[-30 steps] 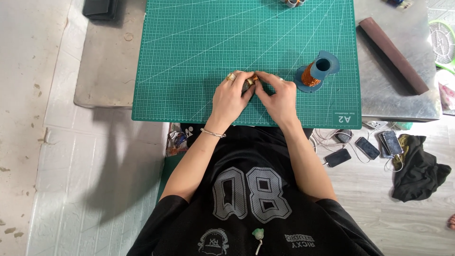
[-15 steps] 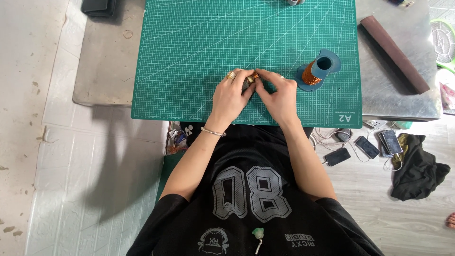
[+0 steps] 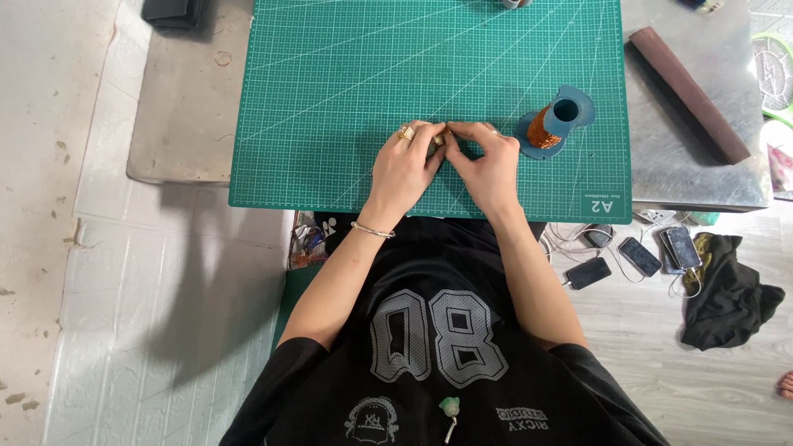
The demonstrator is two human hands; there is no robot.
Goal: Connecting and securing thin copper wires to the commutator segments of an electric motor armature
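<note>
My left hand (image 3: 406,169) and my right hand (image 3: 488,165) meet over the near middle of a green cutting mat (image 3: 347,91). Between their fingertips they pinch a small gold-brown piece (image 3: 441,139), mostly hidden by the fingers. My left hand wears a gold ring and a thin bracelet at the wrist. To the right on the mat stands a blue spool (image 3: 558,122) wound with shiny orange-gold ribbon, a hand's width from my right hand.
The mat lies on a grey metal table (image 3: 178,116). A long dark brown strip (image 3: 687,92) lies on the table at the right. Several phones on cables (image 3: 634,254) and a black cloth (image 3: 728,291) lie on the floor to the right.
Both hands stay together on the small piece in the same spot; only the fingers shift slightly.
</note>
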